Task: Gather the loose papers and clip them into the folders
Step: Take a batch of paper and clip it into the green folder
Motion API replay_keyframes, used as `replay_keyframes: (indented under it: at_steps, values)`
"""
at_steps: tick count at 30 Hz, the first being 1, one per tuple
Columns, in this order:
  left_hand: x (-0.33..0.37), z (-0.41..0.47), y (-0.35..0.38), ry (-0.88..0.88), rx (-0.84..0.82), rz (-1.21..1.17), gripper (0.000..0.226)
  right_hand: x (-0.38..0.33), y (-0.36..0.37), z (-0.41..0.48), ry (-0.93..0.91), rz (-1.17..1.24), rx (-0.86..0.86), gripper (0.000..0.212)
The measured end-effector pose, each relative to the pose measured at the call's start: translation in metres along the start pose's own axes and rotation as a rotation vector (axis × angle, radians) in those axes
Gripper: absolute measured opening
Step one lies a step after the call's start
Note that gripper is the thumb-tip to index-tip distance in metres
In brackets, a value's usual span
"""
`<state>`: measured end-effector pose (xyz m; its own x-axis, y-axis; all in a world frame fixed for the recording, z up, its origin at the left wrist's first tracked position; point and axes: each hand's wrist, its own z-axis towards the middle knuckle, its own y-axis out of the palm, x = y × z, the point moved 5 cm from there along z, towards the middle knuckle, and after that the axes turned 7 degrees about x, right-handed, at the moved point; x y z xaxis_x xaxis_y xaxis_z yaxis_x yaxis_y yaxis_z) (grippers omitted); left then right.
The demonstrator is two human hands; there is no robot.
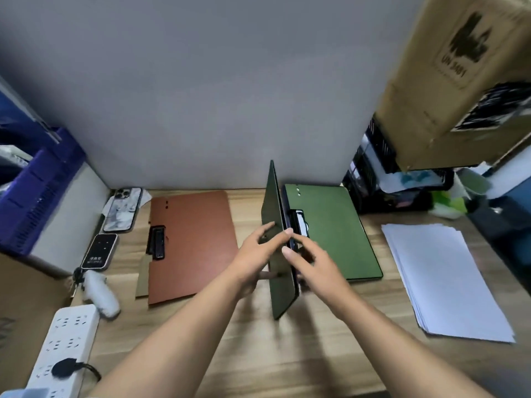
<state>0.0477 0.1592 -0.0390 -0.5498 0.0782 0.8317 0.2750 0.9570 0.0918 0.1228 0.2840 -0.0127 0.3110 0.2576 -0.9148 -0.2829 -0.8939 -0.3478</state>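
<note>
A green folder (336, 234) lies open on the wooden desk (258, 354), its back board flat with a black clip (298, 222) near the spine. Its cover (277, 254) stands almost upright on edge. My left hand (258, 254) grips the cover from the left, fingers over its top edge. On the cover's right side, my right hand (307, 259) has its thumb and fingers on the cover's edge beside the clip. A brown folder (192, 245) with its own black clip (156, 242) lies flat to the left. A stack of white papers (442, 280) lies at the right.
Two phones (123, 209) (99, 251), keys with a white fluffy charm (100, 294) and a white power strip (63, 349) line the left edge. Blue crates (37, 185) stand far left. A black organizer (382, 182) and a cardboard box (454, 81) fill the back right. A grey wall rises behind.
</note>
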Motion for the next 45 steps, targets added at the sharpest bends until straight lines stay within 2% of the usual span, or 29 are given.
replay_keyframes:
  at_steps: [3, 5, 7, 10, 13, 15, 17, 20, 22, 25, 28, 30, 33, 36, 38, 40, 42, 45]
  values:
    - [-0.001, -0.002, -0.006, -0.014, -0.009, -0.032, 0.071, 0.009, -0.014, 0.002, 0.059, 0.036, -0.011, 0.047]
    - [-0.002, -0.001, -0.014, -0.024, -0.028, -0.049, 0.069, 0.013, -0.022, 0.006, 0.118, 0.110, -0.021, 0.038]
    - [0.001, -0.005, -0.027, -0.005, -0.001, -0.056, 0.061, 0.018, -0.036, 0.016, 0.153, 0.100, 0.087, 0.033]
    - [0.006, -0.012, -0.060, 0.069, 0.116, 0.018, 0.028, 0.033, -0.065, 0.032, 0.183, -0.111, 0.265, 0.032]
    - [0.001, -0.014, -0.109, 0.133, 0.305, 0.195, 0.026, 0.058, -0.086, 0.042, 0.244, -0.403, 0.268, 0.043]
    - [-0.015, -0.006, -0.144, 0.134, 0.479, 0.403, 0.024, 0.076, -0.088, 0.046, 0.307, -0.529, 0.248, 0.050]
    - [-0.036, 0.003, -0.171, 0.030, 0.615, 0.612, 0.040, 0.088, -0.083, 0.046, 0.331, -0.552, 0.220, 0.052]
    - [-0.050, -0.005, -0.164, -0.144, 0.726, 0.895, 0.085, 0.108, -0.077, 0.045, 0.331, -0.526, 0.169, 0.051]
    - [-0.048, -0.013, -0.134, -0.124, 0.729, 1.046, 0.094, 0.116, -0.076, 0.041, 0.311, -0.511, 0.127, 0.057]
    - [-0.035, -0.006, -0.050, 0.162, 0.588, 0.969, 0.071, 0.125, -0.099, 0.032, 0.298, -0.408, 0.116, 0.058]
    - [-0.021, -0.004, 0.050, 0.443, 0.324, 0.913, 0.043, 0.143, -0.149, 0.028, 0.342, -0.350, 0.191, 0.047]
    - [-0.020, -0.003, 0.120, 0.577, 0.134, 0.888, 0.033, 0.161, -0.195, 0.029, 0.377, -0.348, 0.274, 0.046]
    - [-0.043, 0.003, 0.223, 0.640, -0.162, 1.021, 0.040, 0.192, -0.274, 0.025, 0.446, -0.384, 0.363, 0.047]
    - [-0.088, 0.016, 0.302, 0.513, -0.407, 1.197, 0.059, 0.224, -0.352, 0.020, 0.532, -0.370, 0.437, 0.050]
    - [-0.116, 0.027, 0.334, 0.446, -0.431, 1.250, 0.062, 0.246, -0.392, 0.021, 0.559, -0.389, 0.422, 0.054]
    - [-0.134, 0.038, 0.354, 0.398, -0.358, 1.234, 0.058, 0.272, -0.419, 0.026, 0.570, -0.374, 0.346, 0.052]
    - [-0.141, 0.043, 0.363, 0.355, -0.284, 1.237, 0.051, 0.285, -0.426, 0.032, 0.560, -0.339, 0.299, 0.039]
    - [-0.152, 0.045, 0.381, 0.325, -0.243, 1.301, 0.059, 0.293, -0.438, 0.044, 0.525, -0.296, 0.286, 0.023]
